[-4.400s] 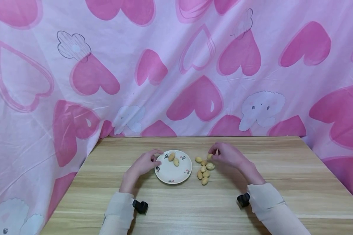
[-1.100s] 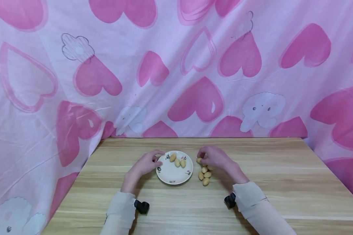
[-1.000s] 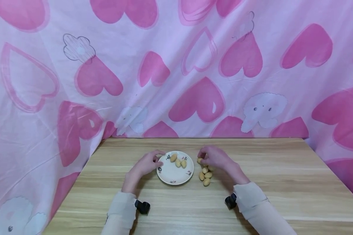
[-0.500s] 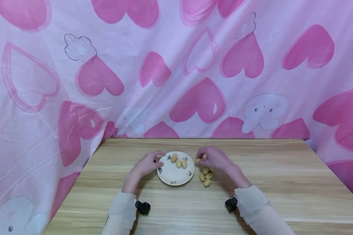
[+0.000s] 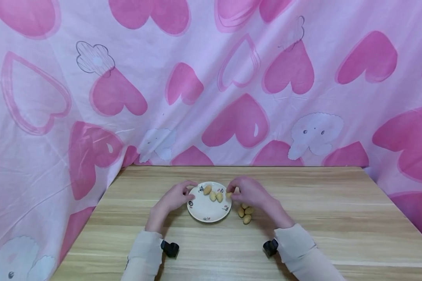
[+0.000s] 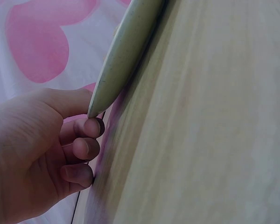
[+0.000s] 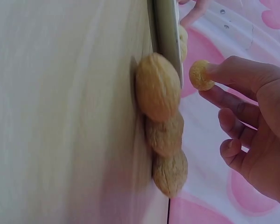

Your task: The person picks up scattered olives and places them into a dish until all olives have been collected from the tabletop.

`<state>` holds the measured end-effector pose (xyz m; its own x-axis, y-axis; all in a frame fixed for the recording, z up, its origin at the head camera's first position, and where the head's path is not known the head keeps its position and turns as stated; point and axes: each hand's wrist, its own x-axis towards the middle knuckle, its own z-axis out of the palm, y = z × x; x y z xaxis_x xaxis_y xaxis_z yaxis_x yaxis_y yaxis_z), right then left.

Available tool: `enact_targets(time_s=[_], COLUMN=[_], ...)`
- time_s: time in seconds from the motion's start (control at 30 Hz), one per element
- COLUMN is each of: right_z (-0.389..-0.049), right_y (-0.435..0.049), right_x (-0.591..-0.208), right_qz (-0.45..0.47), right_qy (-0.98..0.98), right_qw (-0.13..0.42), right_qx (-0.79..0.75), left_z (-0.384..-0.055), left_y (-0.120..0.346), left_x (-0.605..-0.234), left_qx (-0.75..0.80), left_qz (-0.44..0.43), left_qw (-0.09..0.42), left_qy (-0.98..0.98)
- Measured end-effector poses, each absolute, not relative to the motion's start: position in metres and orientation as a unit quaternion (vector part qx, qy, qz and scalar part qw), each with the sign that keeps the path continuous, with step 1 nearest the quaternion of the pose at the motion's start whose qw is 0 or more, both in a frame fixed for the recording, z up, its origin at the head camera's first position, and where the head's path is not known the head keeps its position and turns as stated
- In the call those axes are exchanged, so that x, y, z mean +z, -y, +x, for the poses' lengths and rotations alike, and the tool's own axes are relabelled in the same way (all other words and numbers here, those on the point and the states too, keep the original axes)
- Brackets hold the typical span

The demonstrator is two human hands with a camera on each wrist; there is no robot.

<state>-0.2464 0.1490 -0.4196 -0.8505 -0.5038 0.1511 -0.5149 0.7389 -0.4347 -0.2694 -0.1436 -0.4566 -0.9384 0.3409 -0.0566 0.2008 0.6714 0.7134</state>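
A small white plate [image 5: 208,212] with little printed motifs lies on the table and bears 3 tan, oval nuts in their shells [image 5: 212,196]. My left hand [image 5: 176,195] grips its left rim; the left wrist view shows the plate's [image 6: 123,51] edge between thumb and fingers. Between thumb and fingertips, my right hand [image 5: 250,192] pinches another nut [image 7: 201,75] at the plate's right rim. In the right wrist view that nut hangs clear of the table, and the other fingers are loosely curled. Wrinkled nuts [image 7: 157,87] lie on the table beneath the hand, some partly hidden.
The loose nuts [image 5: 247,219] sit just right of the plate on the wood-grain table [image 5: 211,249]. A pink heart-patterned cloth [image 5: 235,121] hangs behind the table's back edge. Black wrist cameras [image 5: 170,248] are worn on both cuffs.
My right hand has lifted a nut from the table group and moved left to the plate's right rim. Earlier a third nut joined the two on the plate. My left hand stays at the rim.
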Motion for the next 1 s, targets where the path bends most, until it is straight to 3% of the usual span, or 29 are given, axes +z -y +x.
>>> enact_targets(time_s=[0.5, 1.0], right_z=[-0.239, -0.24], right_y=[-0.13, -0.132], right_x=[-0.425, -0.426], right_qz=[0.27, 0.278], right_qy=[0.927, 0.928], right_qw=[-0.031, -0.034], right_qx=[0.26, 0.245], left_z=[-0.269, -0.27], left_y=[0.144, 0.144], left_x=[-0.456, -0.457], left_qx=[0.374, 0.375], left_qz=[0.146, 0.143], left_qw=[0.092, 0.097], left_qy=[-0.911, -0.911])
